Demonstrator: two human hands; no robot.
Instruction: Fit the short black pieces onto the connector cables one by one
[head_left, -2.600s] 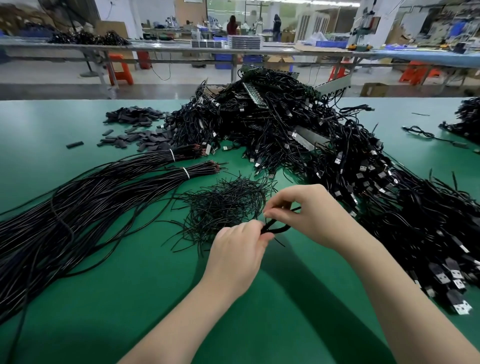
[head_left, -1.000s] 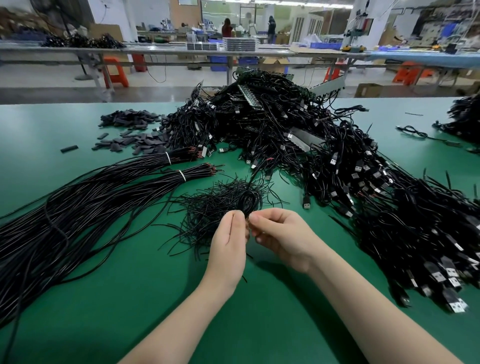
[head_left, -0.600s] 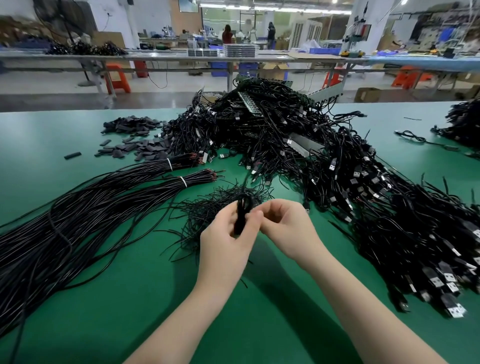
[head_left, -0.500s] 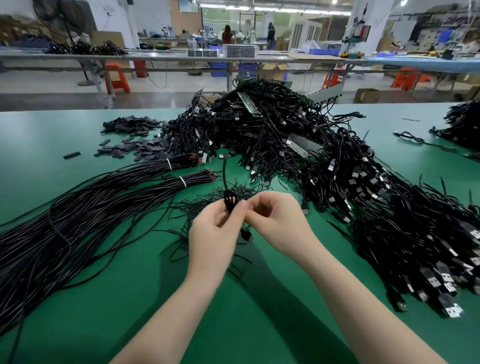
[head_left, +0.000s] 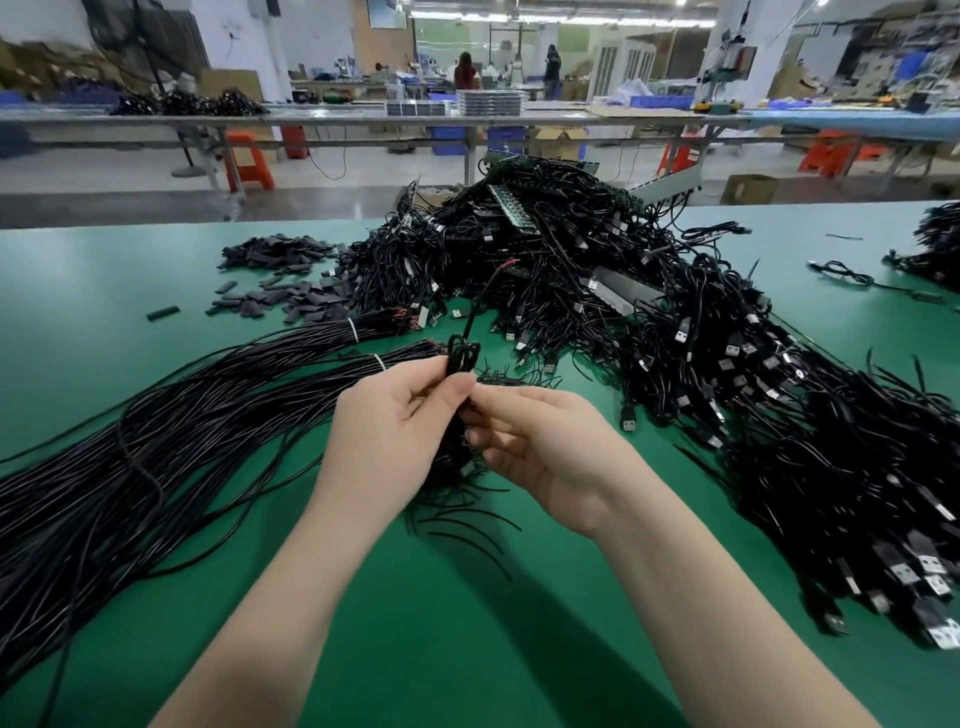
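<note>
both hands work one coiled connector cable (head_left: 460, 358) raised above the green table (head_left: 467, 649): left hand (head_left: 387, 434) grips the coil, right hand (head_left: 535, 441) pinches it below. step in hand appears to be preparing the cable; next, free its end and take a short black piece (head_left: 163, 313).

No text, label, brand, number or sign could be read anywhere. The plugs in the cable heap (head_left: 649, 332) on the green worktop (head_left: 104, 291) showed bare metal faces without legible marking. The screen (head_left: 387, 13) on the far wall, beyond the heap, was too blurred to make out any writing, and the boxes (head_left: 556, 143) under the far bench behind the heap carried no print that could be made out.
</note>
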